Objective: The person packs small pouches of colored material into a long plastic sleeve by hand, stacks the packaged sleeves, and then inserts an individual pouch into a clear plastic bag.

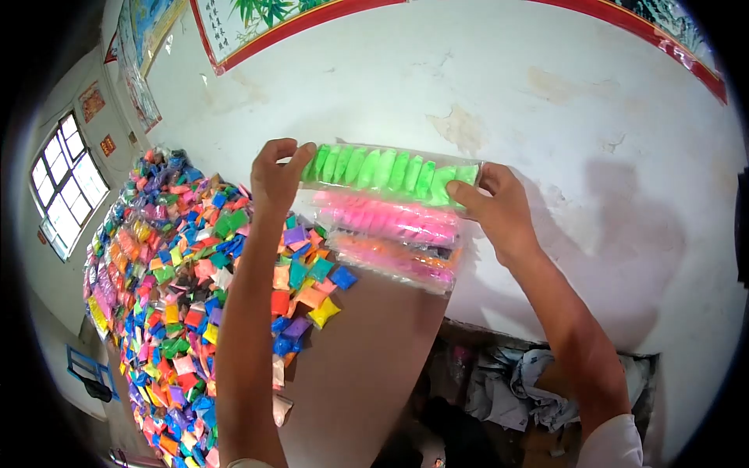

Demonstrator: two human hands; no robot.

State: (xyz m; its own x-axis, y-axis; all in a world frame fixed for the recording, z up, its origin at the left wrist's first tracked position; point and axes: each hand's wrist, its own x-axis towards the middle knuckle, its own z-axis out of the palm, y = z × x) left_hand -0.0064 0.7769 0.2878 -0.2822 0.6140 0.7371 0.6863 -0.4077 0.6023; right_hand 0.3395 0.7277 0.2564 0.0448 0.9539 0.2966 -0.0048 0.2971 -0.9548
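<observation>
A long clear plastic bag (382, 171) filled with a row of several bright green packets is stretched out between my two hands. My left hand (277, 173) pinches its left end, thumb on the near side. At the right end, my right hand (493, 207) grips the bag with the thumb pressed on the front and the fingers behind. Just below it lies a similar bag of pink packets (390, 218), and nearer still a bag with orange and pink packets (398, 261), both on the brown tabletop (367, 343) by the wall.
A large heap of small colourful packets (187, 312) covers the left side of the table. Crumpled paper (515, 390) lies below the table's right edge. Behind stands a white wall (507, 101) with posters, and a barred window (69, 183) is at far left.
</observation>
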